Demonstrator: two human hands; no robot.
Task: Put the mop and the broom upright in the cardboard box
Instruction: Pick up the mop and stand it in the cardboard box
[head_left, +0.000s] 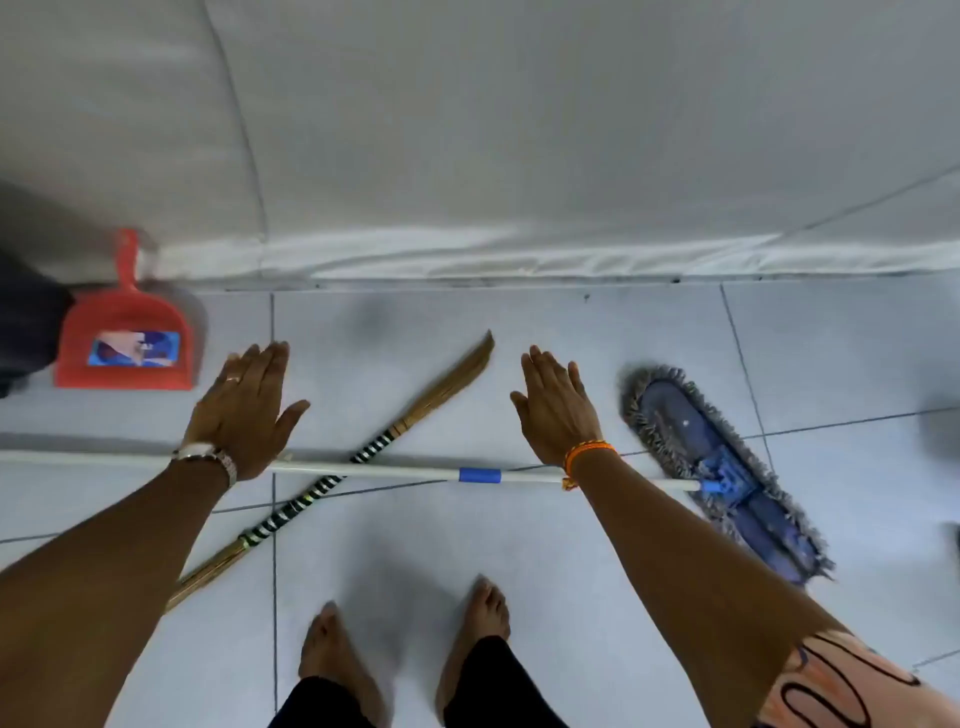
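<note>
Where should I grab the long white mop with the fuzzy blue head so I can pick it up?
Take the long white mop by the bare white pole near the blue tape band, reaching straight down from above. It lies flat on the tiled floor, crossing over the striped straw broom, so the pole is the free, slim part. The right hand, open, hovers closest and probably suits.

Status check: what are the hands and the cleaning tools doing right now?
Left hand, right hand open, empty. Mop and broom flat on floor, crossed. Box not in view.

Left hand (244, 410) – ring, silver wristwatch (208, 457); right hand (556, 410) – orange thread bracelet (587, 454), patterned peach sleeve (841, 686); black trousers (493, 691), bare feet.
</note>
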